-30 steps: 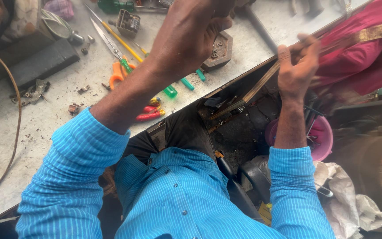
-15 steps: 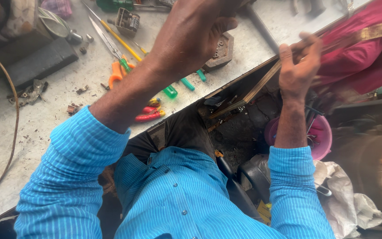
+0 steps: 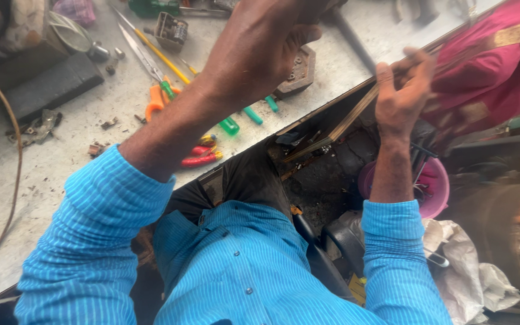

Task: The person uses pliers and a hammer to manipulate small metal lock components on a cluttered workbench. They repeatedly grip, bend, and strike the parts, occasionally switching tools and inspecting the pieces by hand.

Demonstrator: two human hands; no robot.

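Observation:
My left hand (image 3: 266,48) is raised close to the camera over the grey workbench (image 3: 61,174). Its fingers curl at the frame's top edge, and what they grip is cut off. My right hand (image 3: 401,96) is at the bench's right edge, with its fingers pinched on a thin brown strip (image 3: 344,123). The strip runs diagonally from the dark gap below the bench up towards a magenta cloth (image 3: 489,72). Both arms wear blue striped sleeves.
On the bench lie orange-handled scissors (image 3: 151,90), a yellow-handled screwdriver (image 3: 164,57), green-handled tools (image 3: 251,114), red-handled pliers (image 3: 200,157) and a dark metal part (image 3: 299,72). A pink bowl (image 3: 434,186) and crumpled white cloth (image 3: 464,265) sit at lower right.
Both hands stay almost where they were; the right hand keeps its grip on the strip and has shifted only slightly.

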